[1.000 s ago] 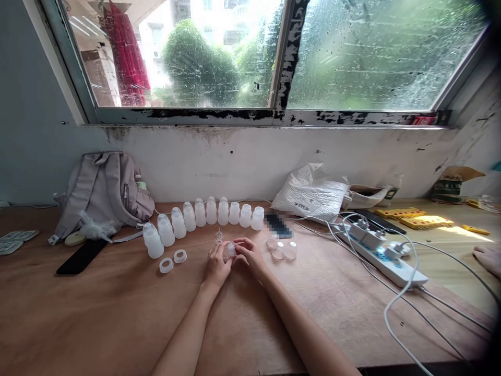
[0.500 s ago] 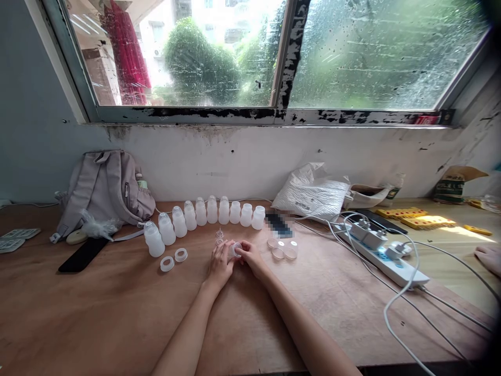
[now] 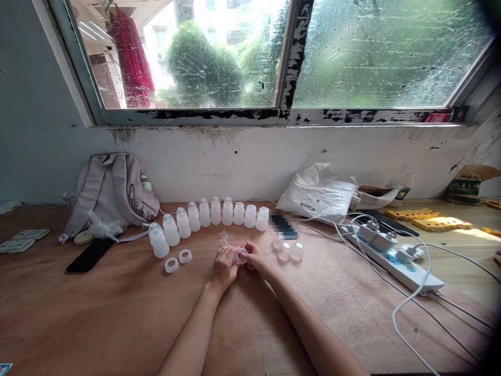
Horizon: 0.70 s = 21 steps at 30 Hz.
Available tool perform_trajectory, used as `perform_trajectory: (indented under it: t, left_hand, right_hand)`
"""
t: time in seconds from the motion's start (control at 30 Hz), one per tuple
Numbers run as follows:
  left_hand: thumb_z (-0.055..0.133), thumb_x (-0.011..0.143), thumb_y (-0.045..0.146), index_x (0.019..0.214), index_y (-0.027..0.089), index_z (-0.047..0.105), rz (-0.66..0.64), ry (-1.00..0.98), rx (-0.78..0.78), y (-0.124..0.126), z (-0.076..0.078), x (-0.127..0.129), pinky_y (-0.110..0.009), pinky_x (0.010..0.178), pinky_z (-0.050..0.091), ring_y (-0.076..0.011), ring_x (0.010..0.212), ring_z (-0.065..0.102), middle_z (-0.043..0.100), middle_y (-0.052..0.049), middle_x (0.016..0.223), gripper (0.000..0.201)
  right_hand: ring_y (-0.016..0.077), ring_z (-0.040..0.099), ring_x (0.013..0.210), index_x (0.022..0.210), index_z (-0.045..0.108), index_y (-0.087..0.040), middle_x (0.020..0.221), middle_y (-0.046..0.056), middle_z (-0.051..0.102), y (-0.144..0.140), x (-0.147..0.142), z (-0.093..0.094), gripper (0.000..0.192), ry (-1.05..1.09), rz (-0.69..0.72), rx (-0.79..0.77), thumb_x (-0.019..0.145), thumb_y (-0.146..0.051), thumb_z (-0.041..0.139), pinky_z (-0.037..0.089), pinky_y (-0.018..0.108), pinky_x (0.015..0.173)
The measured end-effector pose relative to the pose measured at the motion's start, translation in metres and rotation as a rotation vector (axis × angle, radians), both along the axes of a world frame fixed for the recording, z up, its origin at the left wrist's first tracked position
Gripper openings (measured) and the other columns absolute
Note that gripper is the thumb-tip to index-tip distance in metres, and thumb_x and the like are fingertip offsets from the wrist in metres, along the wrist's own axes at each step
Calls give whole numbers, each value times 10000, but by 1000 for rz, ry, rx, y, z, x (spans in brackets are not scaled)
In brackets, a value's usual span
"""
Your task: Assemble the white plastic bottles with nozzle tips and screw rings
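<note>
My left hand and my right hand meet over the wooden table, both closed on one small translucent bottle part held between them. Behind the hands a curved row of white plastic bottles stands near the wall. Two white rings lie left of my left hand. Several clear round caps lie right of my right hand. Small clear pieces sit just beyond the hands.
A grey backpack leans on the wall at the left, a black phone before it. A white plastic bag lies at the back right. A power strip with plugs and cables crosses the right side. Yellow parts lie farther right.
The view has shifted slightly, so everything sits a little to the right. My hands stay together on the small part, turning it a little. The other person's hand at the right edge has nearly left view.
</note>
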<state>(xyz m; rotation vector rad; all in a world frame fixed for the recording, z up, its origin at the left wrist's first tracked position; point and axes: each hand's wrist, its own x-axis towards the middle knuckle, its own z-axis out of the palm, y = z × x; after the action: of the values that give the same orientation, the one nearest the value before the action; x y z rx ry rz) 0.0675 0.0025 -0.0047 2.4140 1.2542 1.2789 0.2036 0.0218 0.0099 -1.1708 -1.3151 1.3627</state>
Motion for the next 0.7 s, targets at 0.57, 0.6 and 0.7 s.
perform_trajectory:
  t: [0.57, 0.6, 0.7]
  left_hand:
    - [556, 678, 135, 1032, 210, 476, 6, -55, -44, -5, 10, 4, -397, 853, 395, -217, 964, 497, 560, -57, 993, 370]
    - [555, 681, 136, 1035, 210, 474, 13, -70, -50, -5, 10, 4, -396, 854, 393, -217, 964, 498, 559, -57, 1000, 371]
    - [553, 692, 145, 1053, 202, 461, 75, -129, -55, -2, 7, 4, -394, 847, 397, -221, 963, 498, 555, -64, 1011, 377]
  right_hand:
    - [46, 353, 303, 677, 437, -193, 460, -74, 440, 0, 1, -5, 143, 12, 6, -50, 627, -259, 554, 268, 163, 266]
    - [55, 392, 327, 705, 457, -190, 491, -61, 466, 0, 2, -4, 147, 39, 35, -57, 640, -280, 554, 290, 162, 276]
    - [93, 510, 435, 829, 481, -203, 620, -20, 538, 5, 7, 2, 218, 88, 83, -89, 680, -355, 530, 351, 171, 317]
